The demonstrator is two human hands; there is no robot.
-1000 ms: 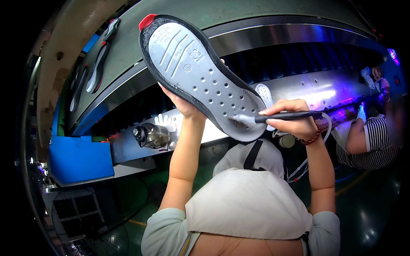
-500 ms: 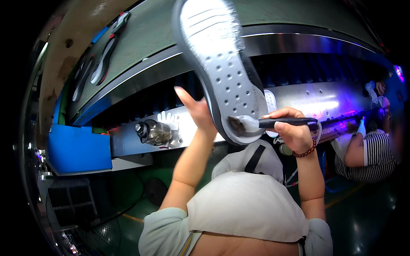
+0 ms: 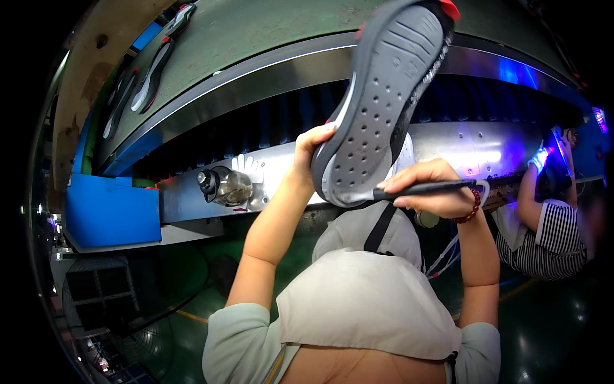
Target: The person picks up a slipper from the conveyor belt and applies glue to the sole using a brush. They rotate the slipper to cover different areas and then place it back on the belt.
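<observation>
A large grey-and-black shoe sole is held up tilted, with a dimpled grey face, ridges near its far end and a red tip. My left hand is closed on its left edge near the heel, most of its fingers hidden behind it. In my right hand is a brush with a black handle, gripped between thumb and fingers. Its pale head touches the sole's near rounded end; the bristles are hard to make out there. Behind the sole, a second pale sole shows in part.
On the green conveyor belt at the left lie several soles. A metal ledge holds a clear bottle and a white glove. A blue box stands left; a co-worker in a striped top sits right.
The sole has swung to the right and its glare is gone. My left hand has closed further on its edge. The brush has shifted along the near end, and its dark bristles no longer show.
</observation>
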